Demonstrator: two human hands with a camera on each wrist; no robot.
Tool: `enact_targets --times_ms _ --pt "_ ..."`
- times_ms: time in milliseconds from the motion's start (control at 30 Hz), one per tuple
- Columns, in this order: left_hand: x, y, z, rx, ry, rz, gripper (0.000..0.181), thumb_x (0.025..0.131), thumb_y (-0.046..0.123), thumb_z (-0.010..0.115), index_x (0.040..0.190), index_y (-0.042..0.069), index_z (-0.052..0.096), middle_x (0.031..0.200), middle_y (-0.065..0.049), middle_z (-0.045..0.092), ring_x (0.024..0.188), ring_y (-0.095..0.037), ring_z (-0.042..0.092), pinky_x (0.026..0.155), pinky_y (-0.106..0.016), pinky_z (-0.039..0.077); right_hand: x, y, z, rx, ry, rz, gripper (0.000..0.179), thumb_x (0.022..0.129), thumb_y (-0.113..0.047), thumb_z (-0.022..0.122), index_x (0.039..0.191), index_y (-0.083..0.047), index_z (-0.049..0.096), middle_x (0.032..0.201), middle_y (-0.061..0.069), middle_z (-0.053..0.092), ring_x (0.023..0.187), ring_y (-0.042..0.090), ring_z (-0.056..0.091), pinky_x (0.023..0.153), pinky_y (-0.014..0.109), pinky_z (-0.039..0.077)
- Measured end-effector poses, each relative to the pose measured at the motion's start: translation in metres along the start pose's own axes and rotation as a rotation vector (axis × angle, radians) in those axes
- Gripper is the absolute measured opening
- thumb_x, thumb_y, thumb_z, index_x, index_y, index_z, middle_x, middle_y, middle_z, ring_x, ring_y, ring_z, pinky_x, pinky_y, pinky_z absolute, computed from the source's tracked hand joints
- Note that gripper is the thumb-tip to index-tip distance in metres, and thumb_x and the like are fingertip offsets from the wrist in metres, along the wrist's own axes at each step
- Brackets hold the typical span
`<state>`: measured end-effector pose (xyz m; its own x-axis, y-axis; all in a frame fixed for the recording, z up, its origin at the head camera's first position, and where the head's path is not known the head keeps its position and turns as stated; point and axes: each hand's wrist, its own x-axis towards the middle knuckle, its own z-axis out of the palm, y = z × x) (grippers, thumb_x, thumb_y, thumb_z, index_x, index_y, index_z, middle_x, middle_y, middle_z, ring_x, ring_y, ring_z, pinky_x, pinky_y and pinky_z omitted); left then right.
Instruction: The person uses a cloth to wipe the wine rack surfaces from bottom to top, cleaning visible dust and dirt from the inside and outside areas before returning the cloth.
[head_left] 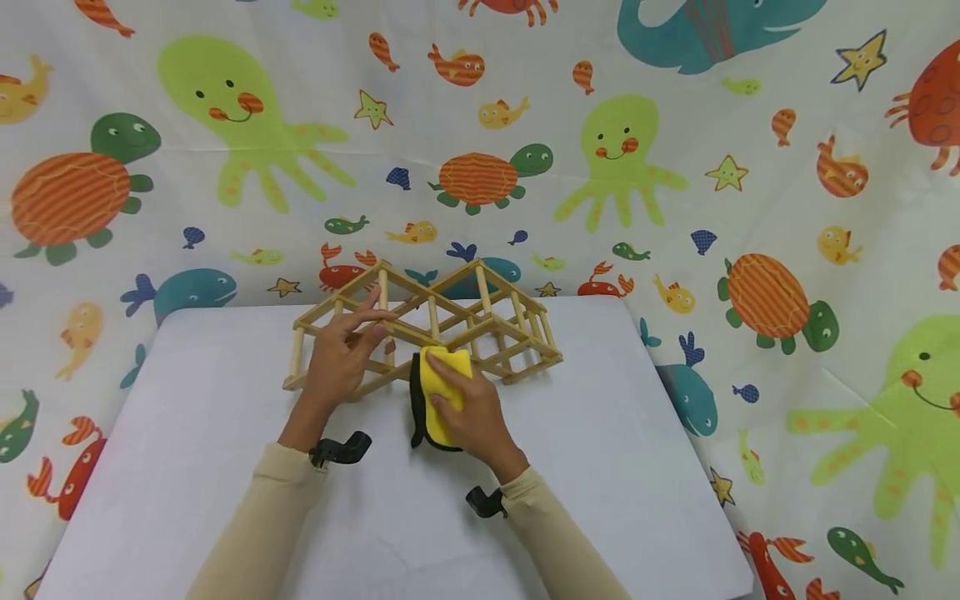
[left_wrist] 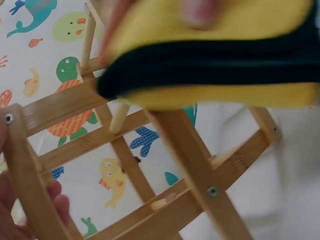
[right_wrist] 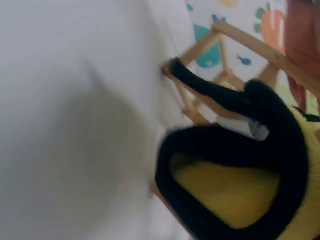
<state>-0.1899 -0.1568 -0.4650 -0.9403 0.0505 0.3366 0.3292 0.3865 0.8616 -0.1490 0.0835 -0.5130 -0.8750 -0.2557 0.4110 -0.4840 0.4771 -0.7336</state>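
A wooden folding rack (head_left: 433, 321) of crossed slats and round dowels stands at the table's far side. My left hand (head_left: 337, 358) holds its left half; in the left wrist view, fingers (left_wrist: 60, 205) wrap a slat (left_wrist: 30, 175). My right hand (head_left: 477, 414) grips a yellow cloth (head_left: 442, 379) with black edging, thumb on top, against the rack's front middle. In the left wrist view the cloth (left_wrist: 225, 95) overlaps the slats and is blurred. Its black-edged fold hangs loose in the right wrist view, where the cloth (right_wrist: 227, 192) hides part of the rack (right_wrist: 245, 40).
The rack stands on a white table (head_left: 615, 467). Behind and beside the table hangs a white curtain (head_left: 697, 108) printed with sea animals. Small black wrist cameras are strapped on the left wrist (head_left: 341, 448) and right wrist (head_left: 486, 502).
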Motion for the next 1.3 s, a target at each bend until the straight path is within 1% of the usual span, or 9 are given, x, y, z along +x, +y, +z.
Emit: enact_targets --times_ms 100,233,300,467,600,733,933,1067,1300 --pt "0.004 0.002 -0.007 0.041 -0.044 0.015 0.029 0.106 0.027 0.068 0.129 0.012 0.076 0.167 0.005 0.044 0.148 -0.035 0.05 0.096 -0.026 0.058 -0.008 -0.001 0.004 0.031 -0.055 -0.007 0.062 0.097 -0.011 0.076 0.153 -0.029 0.059 0.142 0.012 0.065 0.106 0.02 0.065 0.085 0.029 0.06" --pt "0.013 0.006 -0.021 0.129 -0.087 0.021 0.033 0.104 0.033 0.071 0.13 0.014 0.076 0.162 -0.001 0.053 0.146 -0.036 0.051 0.1 -0.056 0.056 -0.008 -0.007 0.0 0.141 0.078 -0.061 0.06 0.096 -0.008 0.075 0.152 -0.021 0.06 0.137 0.015 0.065 0.104 0.024 0.067 0.081 0.03 0.064" --pt "0.02 0.009 -0.028 0.161 -0.091 0.011 0.035 0.102 0.034 0.073 0.132 0.016 0.076 0.158 -0.003 0.059 0.141 -0.033 0.052 0.102 -0.06 0.053 -0.004 -0.009 -0.005 0.17 0.159 -0.089 0.059 0.096 -0.007 0.075 0.152 -0.018 0.06 0.136 0.016 0.064 0.105 0.026 0.067 0.08 0.032 0.065" --pt "0.044 0.015 -0.041 0.217 -0.131 0.0 0.041 0.097 0.036 0.079 0.135 0.021 0.074 0.157 -0.003 0.06 0.138 -0.033 0.049 0.11 -0.065 0.046 0.008 -0.009 -0.009 0.17 0.209 -0.031 0.061 0.098 -0.007 0.074 0.155 -0.022 0.057 0.141 0.016 0.059 0.113 0.027 0.064 0.087 0.033 0.065" --pt "0.068 0.017 -0.048 0.245 -0.252 0.016 0.052 0.093 0.039 0.083 0.138 0.017 0.071 0.165 -0.007 0.05 0.151 -0.04 0.041 0.119 -0.072 0.035 0.01 -0.005 -0.003 0.121 0.036 0.065 0.063 0.099 -0.01 0.074 0.154 -0.033 0.057 0.143 0.012 0.063 0.11 0.022 0.064 0.087 0.029 0.061" --pt "0.084 0.016 -0.053 0.199 -0.374 -0.023 0.054 0.092 0.032 0.085 0.141 0.016 0.069 0.168 -0.008 0.045 0.161 -0.037 0.034 0.123 -0.073 0.03 0.006 -0.005 0.003 0.091 -0.087 0.047 0.061 0.096 -0.012 0.076 0.152 -0.033 0.06 0.142 0.011 0.065 0.104 0.019 0.063 0.084 0.026 0.059" --pt "0.096 0.012 -0.058 0.221 -0.474 -0.068 0.054 0.093 0.032 0.084 0.143 0.019 0.067 0.171 -0.006 0.04 0.162 -0.035 0.031 0.124 -0.072 0.03 0.016 -0.024 0.0 0.21 0.023 -0.081 0.058 0.099 -0.013 0.073 0.154 -0.023 0.058 0.131 0.013 0.064 0.098 0.021 0.064 0.076 0.028 0.063" --pt "0.099 0.009 -0.061 0.228 -0.508 -0.091 0.053 0.095 0.032 0.082 0.143 0.019 0.065 0.171 -0.009 0.04 0.161 -0.039 0.032 0.122 -0.073 0.032 0.036 -0.043 0.003 0.288 0.033 -0.09 0.058 0.103 -0.016 0.071 0.158 -0.025 0.053 0.133 0.014 0.061 0.103 0.021 0.064 0.08 0.029 0.064" --pt "0.101 0.007 -0.059 0.217 -0.524 -0.113 0.047 0.098 0.025 0.08 0.143 0.018 0.065 0.17 -0.01 0.042 0.158 -0.041 0.036 0.121 -0.073 0.034 0.053 -0.044 0.02 0.054 0.032 -0.03 0.062 0.103 -0.017 0.071 0.157 -0.037 0.051 0.137 0.01 0.066 0.112 0.02 0.062 0.089 0.029 0.058"
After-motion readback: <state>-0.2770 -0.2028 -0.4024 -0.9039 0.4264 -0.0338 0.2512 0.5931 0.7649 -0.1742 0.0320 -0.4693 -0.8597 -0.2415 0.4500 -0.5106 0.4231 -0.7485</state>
